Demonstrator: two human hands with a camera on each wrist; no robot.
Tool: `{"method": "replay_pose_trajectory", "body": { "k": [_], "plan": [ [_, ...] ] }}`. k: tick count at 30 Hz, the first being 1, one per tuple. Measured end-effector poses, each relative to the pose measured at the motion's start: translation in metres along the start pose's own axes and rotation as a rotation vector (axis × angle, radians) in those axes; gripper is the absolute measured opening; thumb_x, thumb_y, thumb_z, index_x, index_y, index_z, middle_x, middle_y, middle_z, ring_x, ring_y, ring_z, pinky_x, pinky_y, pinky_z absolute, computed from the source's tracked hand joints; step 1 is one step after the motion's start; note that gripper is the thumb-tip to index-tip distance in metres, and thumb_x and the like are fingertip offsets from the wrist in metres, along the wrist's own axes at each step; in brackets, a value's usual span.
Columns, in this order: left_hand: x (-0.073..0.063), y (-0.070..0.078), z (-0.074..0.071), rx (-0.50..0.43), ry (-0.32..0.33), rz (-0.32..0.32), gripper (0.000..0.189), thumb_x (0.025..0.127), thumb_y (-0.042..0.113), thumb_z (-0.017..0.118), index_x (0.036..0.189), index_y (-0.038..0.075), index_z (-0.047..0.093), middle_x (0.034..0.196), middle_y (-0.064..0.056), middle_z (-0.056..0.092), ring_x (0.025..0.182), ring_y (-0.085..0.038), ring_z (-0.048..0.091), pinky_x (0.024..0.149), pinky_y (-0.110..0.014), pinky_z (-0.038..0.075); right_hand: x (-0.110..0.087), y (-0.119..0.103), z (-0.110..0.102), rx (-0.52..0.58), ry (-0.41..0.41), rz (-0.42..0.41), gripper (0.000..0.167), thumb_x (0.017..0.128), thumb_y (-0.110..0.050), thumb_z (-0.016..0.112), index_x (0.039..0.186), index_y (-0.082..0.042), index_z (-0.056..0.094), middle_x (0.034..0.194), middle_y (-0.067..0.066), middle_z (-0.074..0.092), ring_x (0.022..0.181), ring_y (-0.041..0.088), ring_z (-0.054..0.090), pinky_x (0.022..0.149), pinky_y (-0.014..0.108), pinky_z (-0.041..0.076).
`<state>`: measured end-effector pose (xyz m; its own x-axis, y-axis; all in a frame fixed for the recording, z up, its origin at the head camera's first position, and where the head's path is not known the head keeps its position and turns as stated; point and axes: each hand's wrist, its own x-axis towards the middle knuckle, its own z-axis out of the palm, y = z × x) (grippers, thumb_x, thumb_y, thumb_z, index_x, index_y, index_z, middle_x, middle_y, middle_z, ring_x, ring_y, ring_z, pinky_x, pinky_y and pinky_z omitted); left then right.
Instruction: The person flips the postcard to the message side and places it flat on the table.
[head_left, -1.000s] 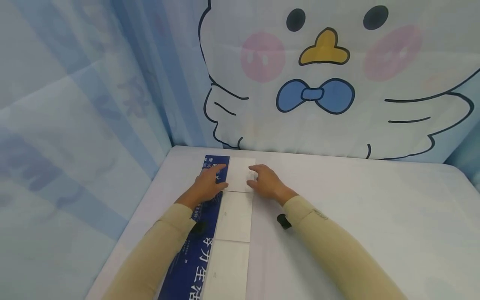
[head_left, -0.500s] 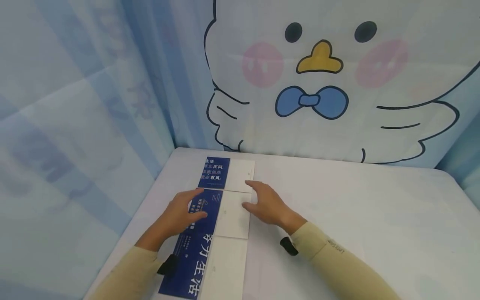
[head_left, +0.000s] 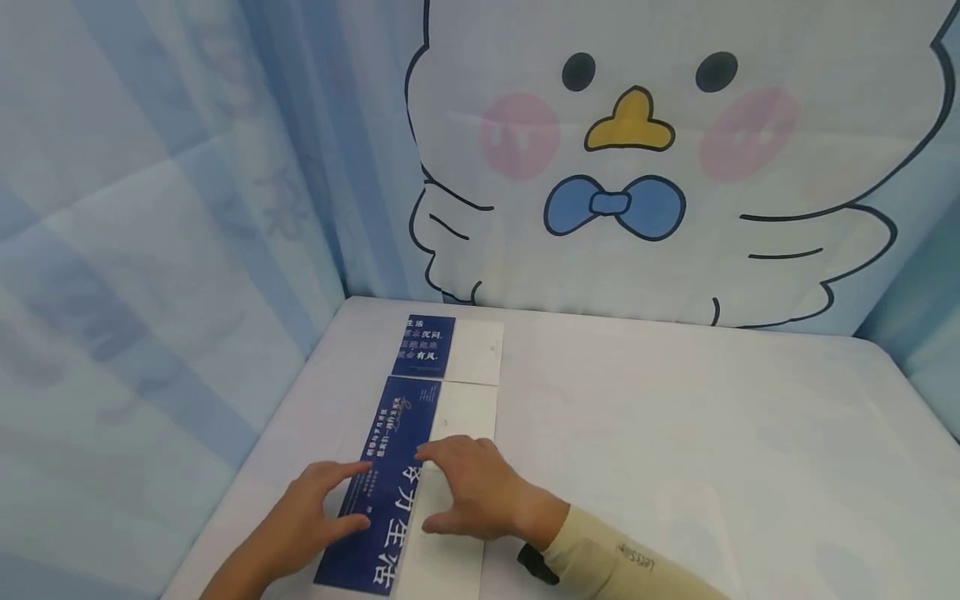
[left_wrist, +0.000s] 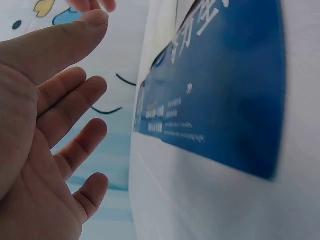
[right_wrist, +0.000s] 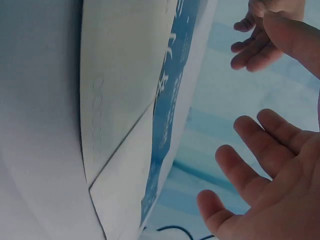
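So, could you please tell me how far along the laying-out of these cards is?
Looks done: the short blue card and long blue card lie end to end, with white cards along their right side. In hand: nothing gripped; the left hand and right hand hover at the lower cards. Remaining: perhaps only slight squaring-up, since a thin pale line shows between the blue cards.

The left hand (head_left: 303, 512) has come back from the small far blue card (head_left: 423, 346) to the long blue card's (head_left: 390, 483) near left side. The right hand (head_left: 480, 487) came nearer and left, over the white cards (head_left: 461, 417), maybe touching; it's hard to see.
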<state>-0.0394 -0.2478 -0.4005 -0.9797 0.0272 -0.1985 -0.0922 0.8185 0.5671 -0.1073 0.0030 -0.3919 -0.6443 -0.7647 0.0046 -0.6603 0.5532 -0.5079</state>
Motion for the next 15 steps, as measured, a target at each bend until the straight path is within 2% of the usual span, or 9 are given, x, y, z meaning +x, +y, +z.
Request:
{"method": "replay_pose_trajectory", "body": {
  "k": [3,8,15],
  "plan": [
    [-0.01,-0.008,0.003,0.019,-0.004,-0.051,0.065,0.075,0.03,0.088,0.135,0.019,0.064,0.135,-0.018,0.054,0.123,-0.042,0.052,0.096,-0.064,0.045,0.002,-0.013,0.012,-0.023,-0.021,-0.006,0.072,0.082,-0.044,0.079,0.142,-0.015,0.052,0.142,-0.003,0.055,0.134,0.018,0.045,0.107,0.048,0.038],
    [-0.019,-0.019,0.01,0.0,-0.02,-0.105,0.07,0.071,0.029,0.09,0.134,0.017,0.063,0.132,-0.016,0.056,0.12,-0.039,0.053,0.097,-0.062,0.046,0.003,-0.027,0.033,-0.026,-0.082,0.027,0.076,0.081,-0.047,0.08,0.144,-0.016,0.051,0.146,-0.003,0.052,0.137,0.018,0.042,0.11,0.062,0.03],
    [-0.031,-0.035,0.02,0.022,-0.025,-0.081,0.072,0.066,0.028,0.092,0.131,0.014,0.065,0.126,-0.01,0.06,0.117,-0.037,0.054,0.1,-0.06,0.044,0.005,-0.039,0.054,-0.073,-0.127,0.076,0.078,0.074,-0.049,0.084,0.139,-0.017,0.055,0.143,-0.006,0.055,0.14,0.017,0.04,0.11,0.064,0.029]
  ]
}}
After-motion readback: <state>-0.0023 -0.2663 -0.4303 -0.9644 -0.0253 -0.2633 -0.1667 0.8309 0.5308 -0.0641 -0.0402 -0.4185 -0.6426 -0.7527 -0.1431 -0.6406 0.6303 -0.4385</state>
